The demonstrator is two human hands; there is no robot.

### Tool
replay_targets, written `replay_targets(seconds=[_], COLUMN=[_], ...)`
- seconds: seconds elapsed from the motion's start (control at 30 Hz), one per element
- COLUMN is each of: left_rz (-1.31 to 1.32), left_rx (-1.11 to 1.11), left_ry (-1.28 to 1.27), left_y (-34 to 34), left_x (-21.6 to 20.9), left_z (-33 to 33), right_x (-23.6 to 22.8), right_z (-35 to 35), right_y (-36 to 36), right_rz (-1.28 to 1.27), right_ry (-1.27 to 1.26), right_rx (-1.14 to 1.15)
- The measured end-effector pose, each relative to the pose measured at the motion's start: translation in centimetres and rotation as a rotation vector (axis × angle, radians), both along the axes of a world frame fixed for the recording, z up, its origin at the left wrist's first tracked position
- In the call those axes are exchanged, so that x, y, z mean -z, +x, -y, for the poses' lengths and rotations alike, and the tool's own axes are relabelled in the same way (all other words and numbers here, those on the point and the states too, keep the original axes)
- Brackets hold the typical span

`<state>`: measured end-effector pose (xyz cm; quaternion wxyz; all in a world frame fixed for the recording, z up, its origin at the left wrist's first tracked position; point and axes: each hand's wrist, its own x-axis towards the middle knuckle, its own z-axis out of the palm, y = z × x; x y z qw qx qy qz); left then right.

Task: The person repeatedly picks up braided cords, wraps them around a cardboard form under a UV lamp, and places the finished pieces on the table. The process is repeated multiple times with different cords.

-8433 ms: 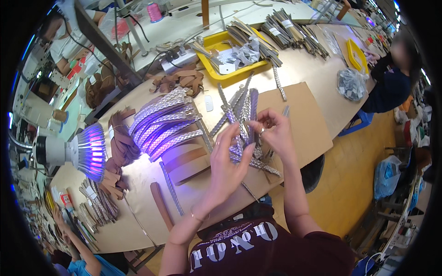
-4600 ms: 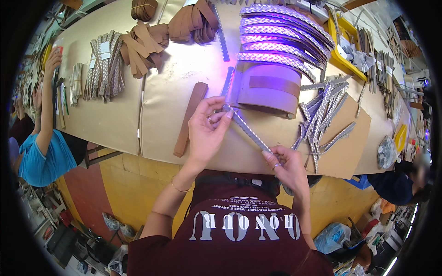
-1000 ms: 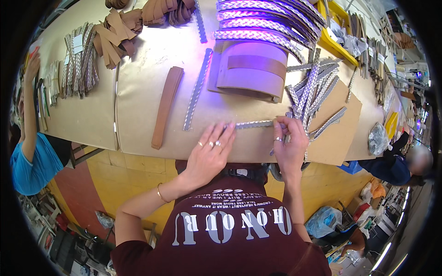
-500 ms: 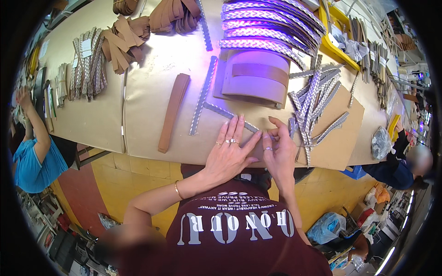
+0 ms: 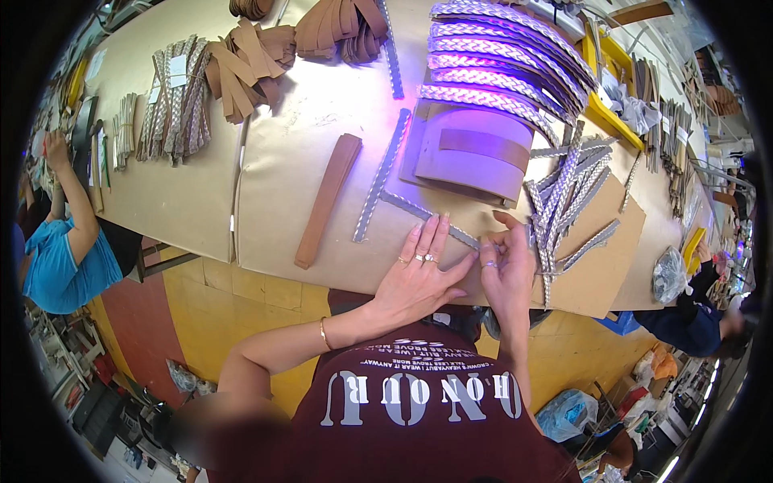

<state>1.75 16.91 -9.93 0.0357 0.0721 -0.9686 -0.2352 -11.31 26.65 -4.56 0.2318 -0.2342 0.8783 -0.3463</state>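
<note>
A thin grey braided strip (image 5: pixel 408 206) lies slantwise on the table, its far end against a longer braided strip (image 5: pixel 382 179). My left hand (image 5: pixel 420 274) rests flat over its middle, fingers stretched out and thumb apart. At the near right end, my right hand (image 5: pixel 507 266) pinches the strip between thumb and fingers; its very tip is hidden there. Just right of that hand lies a loose pile of braided strips (image 5: pixel 555 189). Beyond the hands stands a curved block (image 5: pixel 483 173) with a brown band (image 5: pixel 483 143) across it, lit purple.
A stack of flat brown strips (image 5: pixel 328 201) lies to the left. Several braided strips (image 5: pixel 491 76) arch behind the block, beside a yellow tray (image 5: pixel 616 121). Bundled strips (image 5: pixel 173 105) and brown bundles (image 5: pixel 250 64) fill the far left. People work at both sides.
The whole scene has shifted slightly right and down in the picture. Both hands remain at the same strip, with the right one still pinching its end.
</note>
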Motion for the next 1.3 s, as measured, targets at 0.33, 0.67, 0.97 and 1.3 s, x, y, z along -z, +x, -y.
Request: replay_targets(seconds=[0.33, 0.67, 0.97, 1.3], left_rz=[0.02, -0.018, -0.016, 0.036], left_rx=[-0.011, -0.112, -0.084, -0.101], left_ry=[0.009, 0.001, 0.198, 0.185], left_y=[0.0, 0.0, 0.6, 0.3], left_x=[-0.1, -0.2, -1.3, -1.3], left_z=[-0.1, -0.1, 1.8, 1.7], right_x=[-0.7, -1.5, -1.5, -3.4], right_z=[1.4, 4.1, -1.7, 2.8], right_y=[0.6, 2.3, -0.1, 1.7], right_rz=[-0.516, -0.318, 0.023, -0.102], right_ry=[0.199, -0.368, -0.375, -0.635], right_rx=[-0.322, -0.256, 0.158, -0.266])
